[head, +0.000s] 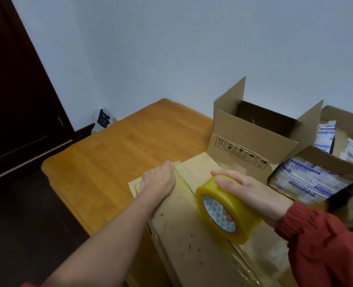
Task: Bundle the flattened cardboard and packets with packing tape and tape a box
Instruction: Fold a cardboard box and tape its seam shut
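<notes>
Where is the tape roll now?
Head view, right of centre: the right hand grips the tape roll over the flattened cardboard, before the open box.

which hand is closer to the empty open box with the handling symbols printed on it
Right. The right hand, holding the tape roll, is just in front of the box; the left hand presses the flattened cardboard farther to the box's left.

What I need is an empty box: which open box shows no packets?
The box printed with handling symbols, behind the tape roll; boxes right of it hold packets.
</notes>
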